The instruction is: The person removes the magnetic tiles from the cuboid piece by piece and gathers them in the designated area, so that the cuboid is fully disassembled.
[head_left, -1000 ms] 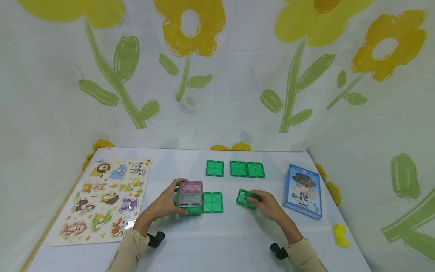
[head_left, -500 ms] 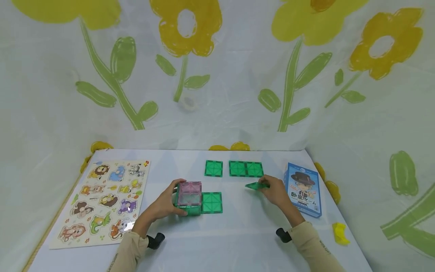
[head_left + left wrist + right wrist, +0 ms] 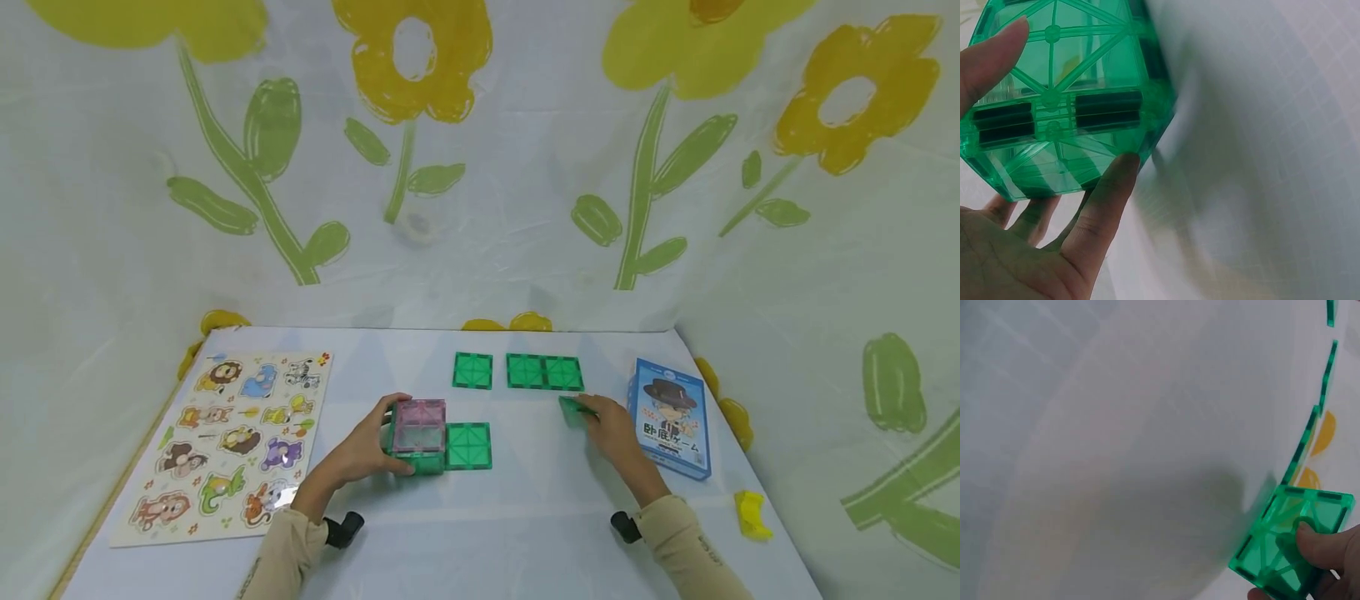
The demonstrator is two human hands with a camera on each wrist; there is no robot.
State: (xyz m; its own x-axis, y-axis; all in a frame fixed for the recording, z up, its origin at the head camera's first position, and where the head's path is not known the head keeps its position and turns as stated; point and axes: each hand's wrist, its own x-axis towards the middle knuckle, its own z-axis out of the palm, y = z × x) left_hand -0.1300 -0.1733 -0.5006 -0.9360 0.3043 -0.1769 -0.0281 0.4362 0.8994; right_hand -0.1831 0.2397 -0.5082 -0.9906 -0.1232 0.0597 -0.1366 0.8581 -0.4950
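Note:
My left hand (image 3: 363,450) grips a small block of magnetic tiles (image 3: 418,427), green at its sides with a pinkish-purple top. In the left wrist view the thumb lies across the green tile wall (image 3: 1094,59) and fingers support the lower edge. Flat against the block's right side lies a green square magnetic tile (image 3: 468,447). Farther right, my right hand (image 3: 611,427) pinches another green magnetic tile (image 3: 572,412), tilted up off flat. The right wrist view has the thumb on the face of this tile (image 3: 1263,553), other fingers behind it.
Toward the back lie a single green tile (image 3: 472,371) and a joined pair of green tiles (image 3: 543,372). An animal puzzle board (image 3: 225,450) covers the left side. On the right stand a blue box (image 3: 670,421) and a yellow piece (image 3: 752,515) near the table edge.
My right hand has shifted right and slightly back with its green tile, which has turned from nearly flat to tilted. The left hand and its block have stayed in place.

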